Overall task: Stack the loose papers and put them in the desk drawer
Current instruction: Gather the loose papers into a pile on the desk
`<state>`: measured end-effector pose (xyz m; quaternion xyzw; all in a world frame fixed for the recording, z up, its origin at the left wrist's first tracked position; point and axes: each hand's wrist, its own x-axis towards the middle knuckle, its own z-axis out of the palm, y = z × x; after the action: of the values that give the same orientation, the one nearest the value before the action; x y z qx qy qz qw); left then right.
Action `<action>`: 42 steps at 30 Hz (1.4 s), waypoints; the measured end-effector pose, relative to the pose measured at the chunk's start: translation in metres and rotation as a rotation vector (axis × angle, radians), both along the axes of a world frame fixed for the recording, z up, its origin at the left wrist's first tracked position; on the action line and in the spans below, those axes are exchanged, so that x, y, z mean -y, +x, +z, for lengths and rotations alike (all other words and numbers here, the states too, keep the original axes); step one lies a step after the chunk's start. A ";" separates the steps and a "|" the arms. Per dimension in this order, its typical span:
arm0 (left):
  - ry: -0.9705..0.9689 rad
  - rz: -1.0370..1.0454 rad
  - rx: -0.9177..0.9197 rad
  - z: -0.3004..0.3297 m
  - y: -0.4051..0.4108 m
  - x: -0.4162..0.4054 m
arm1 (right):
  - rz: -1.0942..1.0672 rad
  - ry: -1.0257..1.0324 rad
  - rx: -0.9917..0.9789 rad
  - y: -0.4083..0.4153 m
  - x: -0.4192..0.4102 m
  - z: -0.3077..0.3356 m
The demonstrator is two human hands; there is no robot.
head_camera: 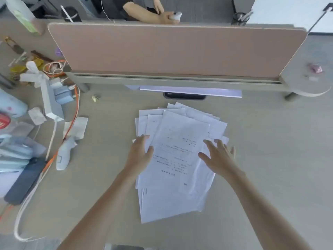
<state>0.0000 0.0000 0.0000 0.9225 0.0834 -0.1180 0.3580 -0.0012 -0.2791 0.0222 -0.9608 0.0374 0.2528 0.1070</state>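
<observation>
Several loose white printed papers (pixel 177 141) lie fanned and overlapping in the middle of the desk. My left hand (pixel 139 152) rests flat on the pile's left edge, fingers together and pointing away from me. My right hand (pixel 219 155) hovers over the pile's right side with its fingers spread, holding nothing. No drawer is in view.
A raised shelf with a tan divider panel (pixel 173 49) spans the back. Clutter fills the left: power strip (pixel 50 103), orange cable (pixel 72 121), white handheld device (pixel 63 156), dark flat case (pixel 25 183). A binder clip (pixel 95 98) lies near the shelf leg. Another person's arm (pixel 151 15) shows beyond the divider.
</observation>
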 end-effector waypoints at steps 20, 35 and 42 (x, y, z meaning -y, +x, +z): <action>0.235 -0.036 0.428 -0.115 -0.007 -0.019 | -0.132 0.182 0.561 -0.041 -0.011 -0.130; 0.515 -0.094 0.296 -0.112 -0.012 -0.025 | -0.038 0.062 0.522 -0.019 -0.008 -0.124; 0.533 -0.171 0.332 -0.121 -0.007 -0.022 | 0.015 0.131 0.618 0.013 -0.014 -0.136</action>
<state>-0.0067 0.0222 -0.1209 0.9940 -0.0260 0.0307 0.1013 0.0119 -0.2653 -0.1133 -0.9835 -0.0205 -0.0484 0.1733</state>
